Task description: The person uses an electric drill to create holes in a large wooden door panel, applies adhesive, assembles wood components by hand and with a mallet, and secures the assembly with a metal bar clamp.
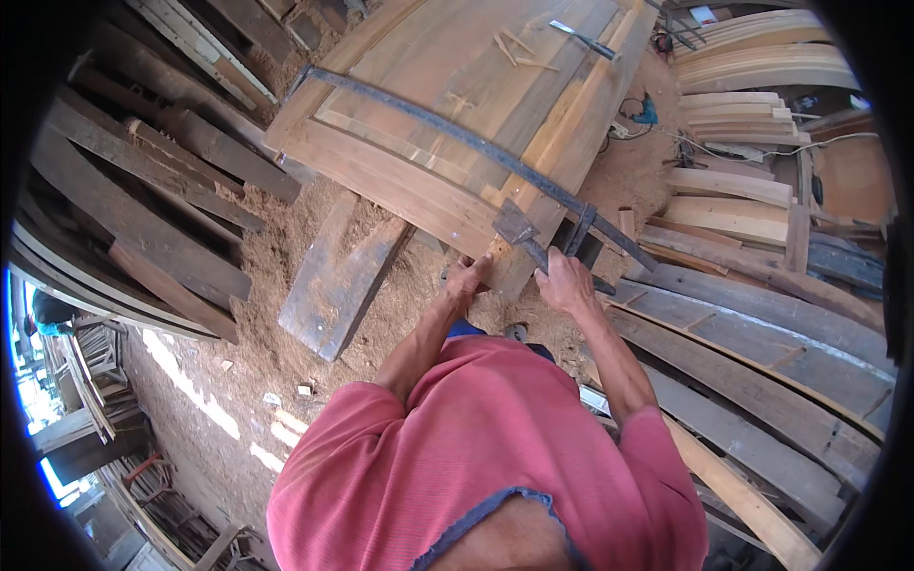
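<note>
A panelled wooden door [419,186] lies in front of me, with a long metal bar clamp [428,116] across it. My left hand [465,276] is closed at the door's near edge, close to the corner; what its fingers grip is hidden. In my right hand [566,282] is a hatchet-like tool [515,225] with a broad, dark, flat head. Its head is over the door's near right corner, beside the clamp's jaw [581,228]. Farther up the door rest a chisel [586,40] and several thin wood strips [519,52].
Sawdust and shavings cover the ground [257,352]. A loose plank [333,281] lies at the door's near left. Dark timbers [143,181] are stacked left, and boards [752,343] lie on the right. Beyond the door's right side sits a teal power tool [647,110] with a cord.
</note>
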